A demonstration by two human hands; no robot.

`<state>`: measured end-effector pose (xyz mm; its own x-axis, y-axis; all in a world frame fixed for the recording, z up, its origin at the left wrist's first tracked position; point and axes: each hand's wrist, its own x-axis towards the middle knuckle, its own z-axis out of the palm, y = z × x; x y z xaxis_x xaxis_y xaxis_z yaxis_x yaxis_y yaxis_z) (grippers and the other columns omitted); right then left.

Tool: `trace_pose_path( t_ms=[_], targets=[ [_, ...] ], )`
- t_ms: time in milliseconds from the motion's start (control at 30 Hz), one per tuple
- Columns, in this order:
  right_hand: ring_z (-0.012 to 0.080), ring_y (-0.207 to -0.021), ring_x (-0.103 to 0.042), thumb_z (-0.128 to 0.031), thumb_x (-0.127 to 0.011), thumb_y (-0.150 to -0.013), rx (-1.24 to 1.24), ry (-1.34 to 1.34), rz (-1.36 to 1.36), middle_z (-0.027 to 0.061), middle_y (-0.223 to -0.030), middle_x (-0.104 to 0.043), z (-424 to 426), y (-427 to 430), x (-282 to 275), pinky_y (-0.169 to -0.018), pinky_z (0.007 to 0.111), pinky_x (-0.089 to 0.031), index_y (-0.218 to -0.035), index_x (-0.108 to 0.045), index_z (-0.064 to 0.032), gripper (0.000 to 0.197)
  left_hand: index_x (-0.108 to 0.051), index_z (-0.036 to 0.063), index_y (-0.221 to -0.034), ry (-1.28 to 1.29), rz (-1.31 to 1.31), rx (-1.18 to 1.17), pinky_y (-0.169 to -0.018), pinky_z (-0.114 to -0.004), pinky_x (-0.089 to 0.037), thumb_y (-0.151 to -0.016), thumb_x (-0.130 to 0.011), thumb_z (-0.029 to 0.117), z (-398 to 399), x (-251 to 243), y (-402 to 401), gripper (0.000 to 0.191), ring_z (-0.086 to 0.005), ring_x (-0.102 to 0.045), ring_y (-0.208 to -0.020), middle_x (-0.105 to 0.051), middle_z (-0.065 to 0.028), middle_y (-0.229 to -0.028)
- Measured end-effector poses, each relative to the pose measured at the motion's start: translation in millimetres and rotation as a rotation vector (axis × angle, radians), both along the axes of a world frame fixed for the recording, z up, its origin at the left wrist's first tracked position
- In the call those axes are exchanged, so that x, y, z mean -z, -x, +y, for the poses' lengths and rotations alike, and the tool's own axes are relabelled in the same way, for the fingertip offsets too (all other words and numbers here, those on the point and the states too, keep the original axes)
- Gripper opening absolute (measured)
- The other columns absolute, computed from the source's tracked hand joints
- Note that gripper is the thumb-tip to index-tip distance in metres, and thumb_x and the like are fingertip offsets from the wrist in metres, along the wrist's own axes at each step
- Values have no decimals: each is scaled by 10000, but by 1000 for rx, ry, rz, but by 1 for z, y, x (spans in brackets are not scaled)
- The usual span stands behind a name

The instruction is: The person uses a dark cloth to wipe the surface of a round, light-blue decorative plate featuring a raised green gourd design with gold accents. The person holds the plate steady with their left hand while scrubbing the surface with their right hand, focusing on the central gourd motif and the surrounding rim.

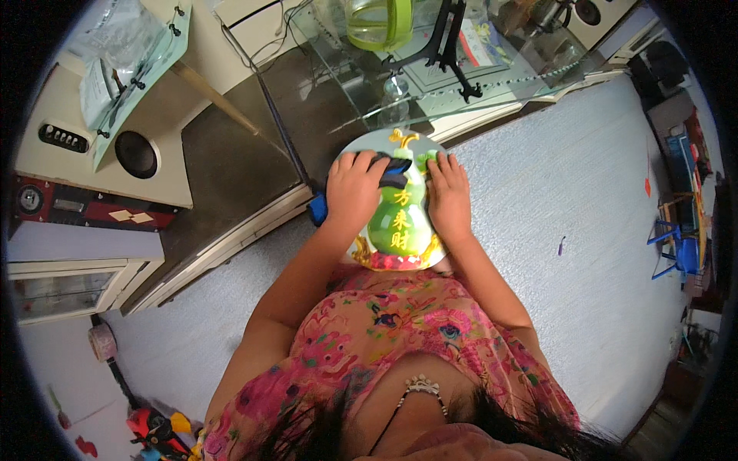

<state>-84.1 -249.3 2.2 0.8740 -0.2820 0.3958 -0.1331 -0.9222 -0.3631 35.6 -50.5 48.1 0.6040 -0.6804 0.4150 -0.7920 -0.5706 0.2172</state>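
A round glossy decorative plate (399, 225) is held in front of my body, its lower rim near my floral top. A green gourd with gold characters and gold-and-red ornament is pictured on it. My left hand (356, 181) lies over the plate's upper left with a black-and-blue cloth (395, 173) under its fingers. Part of the blue cloth also shows left of that wrist. My right hand (450, 193) grips the plate's right side, fingers over its face. The thumb and the plate's back are hidden.
Ahead, a glass-topped stand (369, 115) carries a black display easel (441, 52) and a green-handled clear jug (380, 23). At left, a speaker cabinet (135, 154) stands beside a dark cabinet top (230, 144). A small blue chair (683, 253) is far right. Loose cables (271, 40) run behind.
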Motion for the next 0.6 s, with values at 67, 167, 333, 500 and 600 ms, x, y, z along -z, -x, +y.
trace_pose_path(
  t_ms=[67,167,333,500,600],
  targets=[
    [477,-1533,-468,-87,-661,-1035,-9,-95,-11,233,-1625,-557,-3,1,-2,-1290,555,-351,-1455,-672,-30,425,-774,164,-1307,13,-1,11,-1053,-459,-491,-716,-891,90,3,-2,4,607,-307,-603,-1221,-682,-36,-1314],
    [472,-1529,-476,-60,-648,-1035,-47,-232,-5,238,-1624,-558,-15,0,-3,-1285,536,-361,-1430,-691,-22,399,-781,161,-1294,7,6,6,-1045,-461,-491,-702,-890,90,6,-7,11,606,-303,-599,-1212,-683,-35,-1310],
    [457,-1490,-513,-30,-630,-991,50,-15,-40,224,-1621,-559,-2,-3,-6,-1235,530,-411,-1468,-671,-87,482,-792,162,-1267,-11,52,96,-998,-434,-478,-715,-889,140,19,-16,24,561,-277,-605,-1182,-687,-16,-1288],
    [494,-1507,-466,-51,-617,-999,95,64,39,193,-1663,-522,4,4,-8,-1226,567,-402,-1510,-636,-78,512,-784,149,-1280,-53,152,194,-988,-457,-484,-707,-885,141,47,-20,57,582,-292,-608,-1200,-686,-34,-1307],
    [501,-1512,-453,-54,-615,-1002,71,-38,35,178,-1678,-511,1,1,-3,-1224,573,-402,-1522,-630,-78,521,-782,146,-1280,-72,180,220,-978,-460,-489,-696,-888,148,56,-24,69,594,-295,-612,-1191,-686,-38,-1306]
  ],
)
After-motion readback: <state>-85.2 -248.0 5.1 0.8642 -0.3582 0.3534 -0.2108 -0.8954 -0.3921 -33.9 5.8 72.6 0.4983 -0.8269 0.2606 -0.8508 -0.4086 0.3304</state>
